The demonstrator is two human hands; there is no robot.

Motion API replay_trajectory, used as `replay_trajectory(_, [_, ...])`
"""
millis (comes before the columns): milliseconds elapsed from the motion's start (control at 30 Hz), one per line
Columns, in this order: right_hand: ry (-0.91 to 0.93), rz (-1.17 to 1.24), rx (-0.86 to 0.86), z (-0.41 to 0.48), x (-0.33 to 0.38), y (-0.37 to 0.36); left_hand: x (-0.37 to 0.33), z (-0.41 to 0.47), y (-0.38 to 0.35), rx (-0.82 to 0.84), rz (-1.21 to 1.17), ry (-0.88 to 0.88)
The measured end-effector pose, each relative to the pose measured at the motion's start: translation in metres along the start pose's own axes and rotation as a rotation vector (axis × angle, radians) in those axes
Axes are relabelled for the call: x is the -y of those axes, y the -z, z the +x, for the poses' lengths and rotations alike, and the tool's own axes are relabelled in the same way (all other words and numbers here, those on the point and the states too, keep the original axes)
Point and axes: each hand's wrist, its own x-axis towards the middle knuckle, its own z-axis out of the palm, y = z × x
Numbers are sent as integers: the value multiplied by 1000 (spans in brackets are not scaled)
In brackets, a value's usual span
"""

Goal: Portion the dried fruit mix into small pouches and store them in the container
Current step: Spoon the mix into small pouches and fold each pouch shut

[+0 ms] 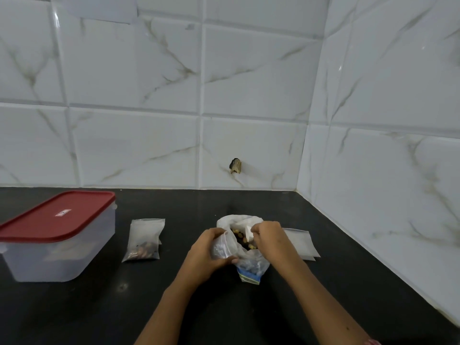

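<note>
Now, left hand (209,247): fingers and thumb are curled round a small clear pouch (221,247), gripping it by its side and holding its mouth against the open bag.
Right hand (268,237): fingers are bent and closed in a pinch on a small white piece (249,234) at the mouth of the bag. I cannot tell what the piece is.
Bag (256,261): thin, clear-to-white plastic, standing open on the counter (174,307) between the two hands. A blue and green strip (250,276) shows at its near lower end.
Dried fruit mix (240,236): brown and yellow bits lie inside the open bag, just beside the right fingertips.
Filled pouch (144,240): lies flat on the counter to the left of the hands, apart from them, with a little brown mix gathered at its near end.
Empty pouches (303,242): flat clear ones lie on the counter just behind the right wrist and are partly hidden by it.
Container (49,252): a frosted plastic box at the far left of the counter, well apart from the hands. Something dark shows dimly through its wall.
Lid (57,215): red, seated on the container.
Wall (149,95): white marbled tiles rise behind the counter, with a chipped dark hole (236,166) low in one tile.
</note>
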Motion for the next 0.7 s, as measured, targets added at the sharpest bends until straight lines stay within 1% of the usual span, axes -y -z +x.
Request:
replay_trajectory(133, [52, -284, -71, -6, 0, 10, -1, -1, 1, 15, 5, -13])
replay_trajectory(200, [111, -393, -104, -12, -1, 15, -2, -1, 1, 17, -1, -10])
replay_trajectory(267, [166, -455, -100, -17, -2, 17, -3, -1, 1, 19, -9, -6])
replay_trajectory(367, [172, -429, -63, -19, 1, 16, -3, -2, 1, 29, -15, -6])
replay_trajectory(500, [82, -315, -54, -16, 4, 12, -1, -2, -1, 31, -14, -14])
replay_trajectory(567, [45, -319, -31, -17, 6, 12, -1, -1, -1, 30, -1, -18])
replay_trajectory(633, [45, -352, -16, -18, 11, 10, 0, -1, -2, 25, 4, -20])
replay_trajectory(700, [20, -316, 12, -18, 14, 7, 0, -1, -3, 18, 16, -32])
